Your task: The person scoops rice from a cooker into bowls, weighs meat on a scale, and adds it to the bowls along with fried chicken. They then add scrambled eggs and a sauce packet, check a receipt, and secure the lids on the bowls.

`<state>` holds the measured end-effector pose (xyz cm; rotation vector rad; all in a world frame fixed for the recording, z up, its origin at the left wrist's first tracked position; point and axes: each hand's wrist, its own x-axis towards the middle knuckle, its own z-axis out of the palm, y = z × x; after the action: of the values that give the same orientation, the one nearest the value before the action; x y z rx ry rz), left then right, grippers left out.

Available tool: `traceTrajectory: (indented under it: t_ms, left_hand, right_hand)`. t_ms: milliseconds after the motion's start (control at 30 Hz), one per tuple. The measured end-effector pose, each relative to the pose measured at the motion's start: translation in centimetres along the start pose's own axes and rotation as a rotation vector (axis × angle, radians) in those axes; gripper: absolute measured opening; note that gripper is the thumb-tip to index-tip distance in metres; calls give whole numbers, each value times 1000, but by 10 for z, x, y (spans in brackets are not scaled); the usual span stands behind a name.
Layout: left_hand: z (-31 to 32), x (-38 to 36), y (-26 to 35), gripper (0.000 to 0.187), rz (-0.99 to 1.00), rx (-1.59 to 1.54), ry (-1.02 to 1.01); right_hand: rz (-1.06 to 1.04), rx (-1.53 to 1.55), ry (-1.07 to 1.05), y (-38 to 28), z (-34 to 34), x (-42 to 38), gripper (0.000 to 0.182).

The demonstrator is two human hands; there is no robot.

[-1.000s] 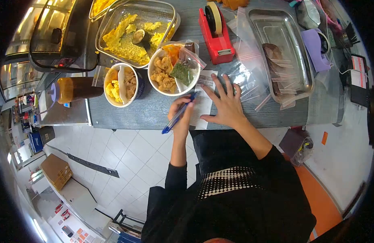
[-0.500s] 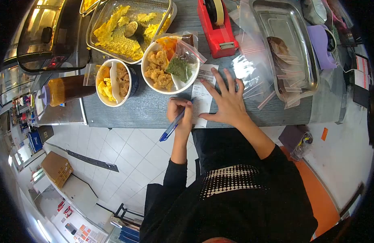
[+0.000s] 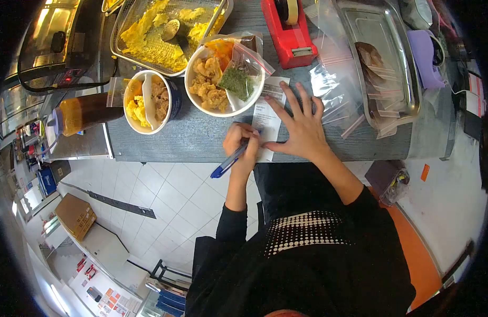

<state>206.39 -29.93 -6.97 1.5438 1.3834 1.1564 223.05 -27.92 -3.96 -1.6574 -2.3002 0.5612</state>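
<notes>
A blue pen is gripped in my left hand, near the left edge of a printed paper slip on the counter. My right hand lies spread on the slip's right side, fingers apart, its thumb close to my left hand. Just above the slip stands a white bowl of fried pieces, with sealed sachets on top. Left of it is a smaller divided bowl of yellow egg and brown pieces. The pen's tip is hidden by my fingers.
A wire-mesh tray of egg lies at the upper left, beside a brown-filled bottle. A red tape dispenser, plastic bags, a metal tray and a purple object are along the counter's right.
The view has shifted slightly, so the bowls and trays appear higher. My left hand with the pen is nearer my right thumb and a little lower relative to the slip's print.
</notes>
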Motion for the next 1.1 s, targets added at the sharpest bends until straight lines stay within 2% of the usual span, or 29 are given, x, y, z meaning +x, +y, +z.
traceTrajectory:
  t_ms: [100,200,300,400,600,700,800,900,1000,1100]
  left_hand:
    - [7,1,-1,15,41,44,214]
    - [2,-2,0,14,25,-9,53]
    - [3,-7,-2,15,-96,-224,221]
    - [6,-8,0,15,-117,-278,299]
    - [4,-10,-8,14,18,-136,230]
    - [6,-10,-5,13,-62,-190,279]
    - [4,-8,6,12,-248,-413,317]
    - [0,-4,8,10,-270,-470,295]
    - [-1,-8,1,11,-162,-357,173]
    - [5,-5,-1,10,-122,-180,206]
  right_hand:
    - [-6,4,12,1,0,0,89]
    - [-8,0,17,1,0,0,89]
    - [-9,6,27,1,2,-1,90]
    - [-12,5,40,1,3,-1,90]
    - [-23,-35,41,1,3,-1,93]
    - [-30,-45,43,1,3,-1,95]
    - [-29,-16,38,1,1,-1,95]
    - [-34,-34,45,1,2,-1,96]
    - [-29,-35,31,1,2,-1,96]
    - [-27,-32,22,1,2,-1,96]
